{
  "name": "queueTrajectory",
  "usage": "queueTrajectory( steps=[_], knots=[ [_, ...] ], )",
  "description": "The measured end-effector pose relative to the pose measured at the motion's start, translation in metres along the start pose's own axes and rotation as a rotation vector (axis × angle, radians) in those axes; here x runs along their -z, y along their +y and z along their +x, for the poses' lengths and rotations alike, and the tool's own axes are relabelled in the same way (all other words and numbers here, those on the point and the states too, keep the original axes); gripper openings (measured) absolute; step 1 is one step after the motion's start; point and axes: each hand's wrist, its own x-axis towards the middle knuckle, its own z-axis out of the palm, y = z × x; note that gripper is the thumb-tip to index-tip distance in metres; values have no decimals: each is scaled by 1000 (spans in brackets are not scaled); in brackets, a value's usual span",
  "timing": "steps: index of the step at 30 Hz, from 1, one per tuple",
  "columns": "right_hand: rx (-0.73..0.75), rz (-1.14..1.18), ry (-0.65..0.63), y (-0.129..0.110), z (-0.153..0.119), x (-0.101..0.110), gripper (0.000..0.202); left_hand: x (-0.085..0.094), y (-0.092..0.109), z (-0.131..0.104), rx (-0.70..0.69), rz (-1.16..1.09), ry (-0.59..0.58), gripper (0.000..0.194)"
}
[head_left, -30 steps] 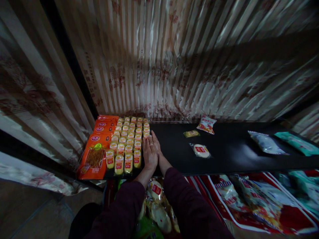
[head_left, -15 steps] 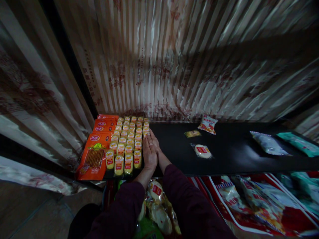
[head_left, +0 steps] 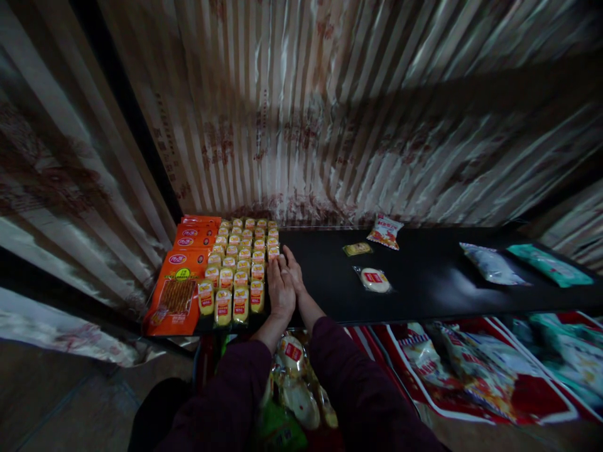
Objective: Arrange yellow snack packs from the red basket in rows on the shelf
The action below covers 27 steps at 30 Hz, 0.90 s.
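Note:
My left hand [head_left: 281, 290] lies along the right side of several rows of small yellow wrapped cakes [head_left: 241, 276], its fingers straight and pointing to the back of the shelf. Pressed against it from the right is my right hand [head_left: 294, 271], also flat with outstretched fingers. Neither hand grips anything. The left hand's edge seems to touch the rightmost column of cakes and hides part of it. The cakes stand in columns on a black shelf [head_left: 325, 276]. To their left, orange snack bags [head_left: 176, 289] lean in an overlapping row.
Right of my hands lie a single yellow wrapped cake [head_left: 358, 249], a round white wrapped cake [head_left: 375, 279], a red-and-white snack bag [head_left: 385, 232], a whitish bag [head_left: 492, 263] and a teal packet [head_left: 551, 265]. Below the shelf, red containers [head_left: 541, 395] hold more packets.
The view has shifted slightly, so the shelf's right part sits a little higher and further left. My hands stay together beside the cakes, with little visible movement.

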Motion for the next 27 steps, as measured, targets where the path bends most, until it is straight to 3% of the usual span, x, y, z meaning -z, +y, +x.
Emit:
queueTrajectory(
  steps=[12, 27],
  knots=[
    [33, 12, 72, 0, -48, 9, 46, 12, 7, -38, -6, -80, -38, 49],
    [53, 115, 103, -2, -162, 12, 33, 47, 5, -145, -2, -135, -121, 49]
  ],
)
